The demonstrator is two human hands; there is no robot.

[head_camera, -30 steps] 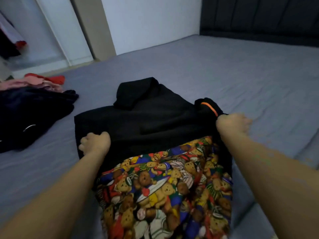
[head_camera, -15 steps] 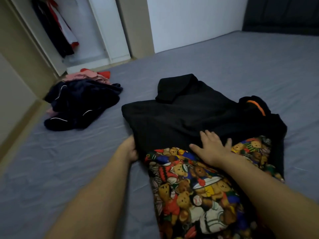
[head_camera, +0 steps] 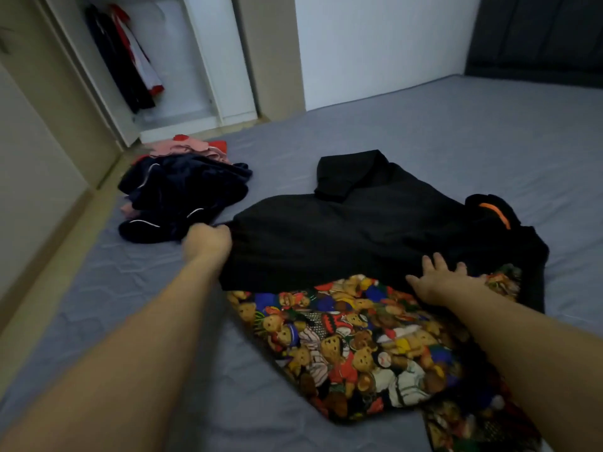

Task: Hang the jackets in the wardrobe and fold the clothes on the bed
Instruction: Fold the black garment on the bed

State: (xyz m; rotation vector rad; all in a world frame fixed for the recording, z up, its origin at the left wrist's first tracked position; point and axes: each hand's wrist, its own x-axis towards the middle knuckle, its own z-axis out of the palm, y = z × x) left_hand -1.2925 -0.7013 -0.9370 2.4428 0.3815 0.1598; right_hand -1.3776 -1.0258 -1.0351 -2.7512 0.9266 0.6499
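Black, matte cloth is bunched in the curled fingers of the left hand (head_camera: 208, 240), which grips the left edge of the black jacket (head_camera: 352, 236); the fingertips themselves are buried in the fold. The right hand (head_camera: 440, 282) lies flat with its fingers spread wide, pressing where the black shell meets the teddy-bear lining (head_camera: 352, 340), a smooth, busy print in red, blue and tan. Beyond the right fingers, an orange loop (head_camera: 496, 214) sits on a dark rounded fold, and farther ahead a squared black flap points away. Everything lies on the grey quilted bed (head_camera: 424, 141), soft with faint stitched lines.

Just beyond the left knuckles sits a rumpled pile of navy clothes (head_camera: 182, 194) with thin white piping, fuzzy in texture, and pink and red garments (head_camera: 195, 150) behind it. Past those, the open wardrobe (head_camera: 169, 70) holds hanging jackets (head_camera: 127, 60), dark and red-white.

Compared with half a second ago, the left hand has moved from the jacket's lower left edge up to its far left corner, and the right hand has slid rightward along the lining's edge.

The lining's near right corner runs out of the frame, and the forearms cover part of the bed. Details of the hanging garments are too dim to make out.
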